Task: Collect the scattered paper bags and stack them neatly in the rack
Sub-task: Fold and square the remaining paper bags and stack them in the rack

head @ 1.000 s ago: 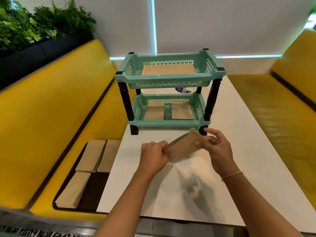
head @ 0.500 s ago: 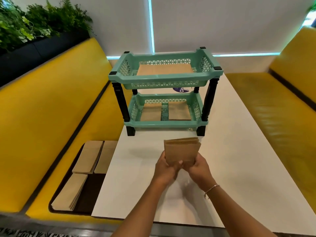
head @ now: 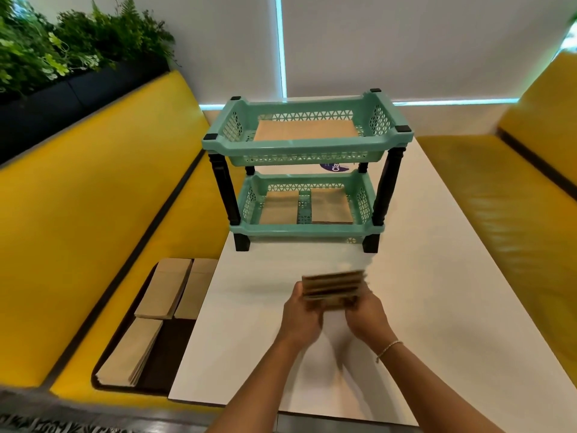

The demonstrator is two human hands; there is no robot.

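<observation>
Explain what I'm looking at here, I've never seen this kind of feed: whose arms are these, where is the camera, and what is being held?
There is no machine: a person works with two bare hands, and the one camera sits on their head, looking forward and down. The left hand and the right hand, the one with a bead bracelet, together grip a small bundle of flat brown paper bags above the white table; the bundle is blurred. Beyond it on the table stands a two-tier mint-green plastic rack with black legs. Its top tier holds a flat layer of brown paper bags and its bottom tier two separate piles. More brown bags wait on a dark tray on the yellow bench at left.
</observation>
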